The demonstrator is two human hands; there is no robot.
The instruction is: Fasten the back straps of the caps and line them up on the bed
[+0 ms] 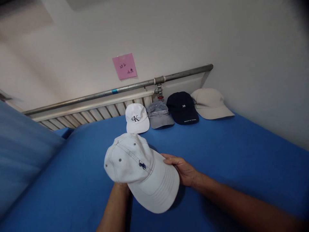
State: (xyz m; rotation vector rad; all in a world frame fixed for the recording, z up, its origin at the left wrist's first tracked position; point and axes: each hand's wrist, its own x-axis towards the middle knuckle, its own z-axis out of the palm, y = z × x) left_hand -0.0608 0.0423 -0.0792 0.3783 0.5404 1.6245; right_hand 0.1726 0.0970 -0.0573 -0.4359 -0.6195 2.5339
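Note:
A white baseball cap (135,161) with a small dark blue polo-player emblem is held up over the blue bed cover, its brim pointing down and to the right. My right hand (180,166) grips the brim's right edge, thumb on top and fingers underneath. From below, my left hand (122,186) reaches under or into the crown. Only its wrist end shows, and the cap hides its fingers. Just behind stands another white cap (137,118) with black "CK" lettering. Beside it, from left to right, sit a grey cap (159,115), a navy cap (182,108) and a beige cap (211,103).
The blue bed cover (72,180) spreads beneath everything. A white radiator (96,113) and a metal pipe (135,86) with a red-handled valve (160,97) run along the wall. Above hangs a pink note (125,66). A blue curtain (21,151) borders the left side.

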